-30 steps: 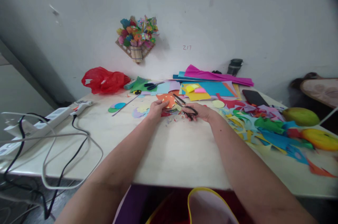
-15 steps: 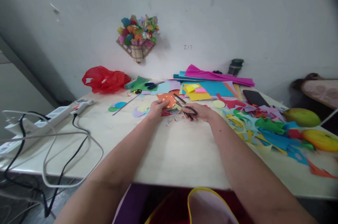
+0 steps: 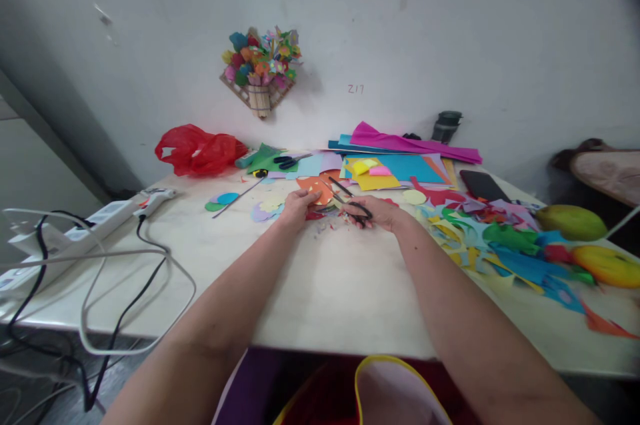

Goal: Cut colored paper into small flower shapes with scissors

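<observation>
Near the middle of the table, my left hand point(image 3: 299, 205) is closed on a piece of orange paper point(image 3: 315, 188) with small pale spots, thumb on top. My right hand point(image 3: 379, 213) grips black-handled scissors point(image 3: 361, 211), fingers through the loops. Their blades point up and left, spread a little, at the right edge of the orange paper. Tiny paper snippets point(image 3: 327, 228) lie on the tabletop below both hands. Cut pale paper shapes point(image 3: 267, 209) sit just left of my left hand.
Coloured scraps point(image 3: 480, 245) and two yellowish fruits point(image 3: 573, 221) cover the right side. Stacked paper sheets point(image 3: 415, 171), a second pair of scissors point(image 3: 287, 162) and a red plastic bag point(image 3: 197, 150) line the back. A power strip point(image 3: 107, 215) with loose cables occupies the left.
Hardly anything differs. The scissors in my right hand have shifted very slightly at the paper's edge; my left hand keeps its hold.
</observation>
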